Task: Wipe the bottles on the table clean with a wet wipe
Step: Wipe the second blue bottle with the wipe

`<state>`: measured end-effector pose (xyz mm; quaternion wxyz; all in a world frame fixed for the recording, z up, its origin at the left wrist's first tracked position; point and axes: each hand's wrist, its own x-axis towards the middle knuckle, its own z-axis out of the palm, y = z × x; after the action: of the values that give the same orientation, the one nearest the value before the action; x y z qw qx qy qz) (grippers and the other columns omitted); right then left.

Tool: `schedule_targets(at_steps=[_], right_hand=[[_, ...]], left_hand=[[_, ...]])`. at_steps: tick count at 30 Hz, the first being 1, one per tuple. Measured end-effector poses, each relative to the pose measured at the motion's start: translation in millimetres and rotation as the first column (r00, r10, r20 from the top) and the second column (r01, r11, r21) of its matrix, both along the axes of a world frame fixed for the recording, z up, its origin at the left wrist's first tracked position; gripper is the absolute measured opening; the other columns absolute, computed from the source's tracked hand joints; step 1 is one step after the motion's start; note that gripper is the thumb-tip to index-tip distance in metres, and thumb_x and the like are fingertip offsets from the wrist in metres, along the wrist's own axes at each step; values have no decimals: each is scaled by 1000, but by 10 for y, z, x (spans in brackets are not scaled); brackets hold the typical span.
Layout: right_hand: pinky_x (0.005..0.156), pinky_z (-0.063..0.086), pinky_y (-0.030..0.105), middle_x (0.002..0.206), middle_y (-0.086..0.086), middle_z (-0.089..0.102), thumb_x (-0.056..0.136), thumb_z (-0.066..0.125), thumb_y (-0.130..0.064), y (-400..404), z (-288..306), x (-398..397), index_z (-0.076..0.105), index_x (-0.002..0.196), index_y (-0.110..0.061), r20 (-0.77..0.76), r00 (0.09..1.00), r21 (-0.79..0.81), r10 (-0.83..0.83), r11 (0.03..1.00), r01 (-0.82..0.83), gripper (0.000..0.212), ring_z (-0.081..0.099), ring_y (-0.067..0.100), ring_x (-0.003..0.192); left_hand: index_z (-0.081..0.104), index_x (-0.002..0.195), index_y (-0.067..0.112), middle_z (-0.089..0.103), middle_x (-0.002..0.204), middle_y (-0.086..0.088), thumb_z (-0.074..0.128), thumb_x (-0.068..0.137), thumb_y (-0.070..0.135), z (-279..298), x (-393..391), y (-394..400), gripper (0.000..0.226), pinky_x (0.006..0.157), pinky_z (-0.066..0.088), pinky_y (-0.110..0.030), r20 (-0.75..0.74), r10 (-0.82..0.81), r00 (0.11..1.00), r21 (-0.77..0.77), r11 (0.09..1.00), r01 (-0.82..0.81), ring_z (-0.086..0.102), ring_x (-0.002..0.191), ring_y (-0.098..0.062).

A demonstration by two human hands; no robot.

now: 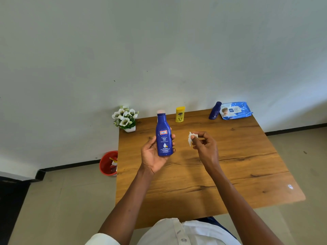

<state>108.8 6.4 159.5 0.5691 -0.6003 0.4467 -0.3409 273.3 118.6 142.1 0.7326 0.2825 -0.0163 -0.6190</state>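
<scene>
Now left hand (153, 152) grips blue bottle (164, 137) — wipe (190, 138) pinched right hand (205, 147).

Pretty plain room: pale off-white wall (159, 50) with a black skirting strip (70, 164), beige tiled floor (62, 200), a wood-grain bench (230, 165) pushed against the wall, soft even daylight, red bin (107, 164) on the floor beside it.
</scene>
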Motion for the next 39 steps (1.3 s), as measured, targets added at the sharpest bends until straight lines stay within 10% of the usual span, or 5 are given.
schedule_targets(at_steps=[9, 22, 30, 39], right_hand=[[75, 60, 42, 97, -5, 72, 95, 68, -24, 2, 33, -26, 70, 106, -27, 34, 999, 19, 39, 999, -40, 12, 70, 22, 87], [74, 60, 41, 98, -1, 73, 95, 68, -23, -17, 37, -42, 70, 104, -28, 58, 998, 28, 28, 999, -30, 11, 70, 26, 86], [74, 60, 41, 102, 2, 72, 95, 67, -22, -33, 30, -81, 69, 106, -25, 61, 998, 46, 23, 999, -26, 11, 70, 27, 88], [74, 60, 39, 100, 0, 72, 94, 68, -25, -22, 25, -95, 70, 108, -21, 66, 998, 61, 24, 998, -28, 14, 70, 26, 87]], left_hand=[[40, 151, 6, 58, 126, -17, 35, 102, 37, -43, 0, -45, 58, 88, 45, -41, -23, -38, 999, -17, 999, 38, 58, 102, -27], [55, 122, 13, 67, 97, -9, 98, 54, 22, 72, -74, -130, 81, 77, 59, -39, 246, 8, 969, 113, 993, -37, 68, 85, -27], [43, 147, 13, 66, 119, -22, 61, 95, 9, -2, -47, -96, 55, 83, 58, -48, 299, 15, 954, 149, 987, -62, 69, 92, -36], [45, 144, 16, 67, 122, -22, 73, 84, 18, 49, -62, -53, 66, 75, 61, -44, 291, 49, 955, 108, 991, -84, 71, 91, -35]])
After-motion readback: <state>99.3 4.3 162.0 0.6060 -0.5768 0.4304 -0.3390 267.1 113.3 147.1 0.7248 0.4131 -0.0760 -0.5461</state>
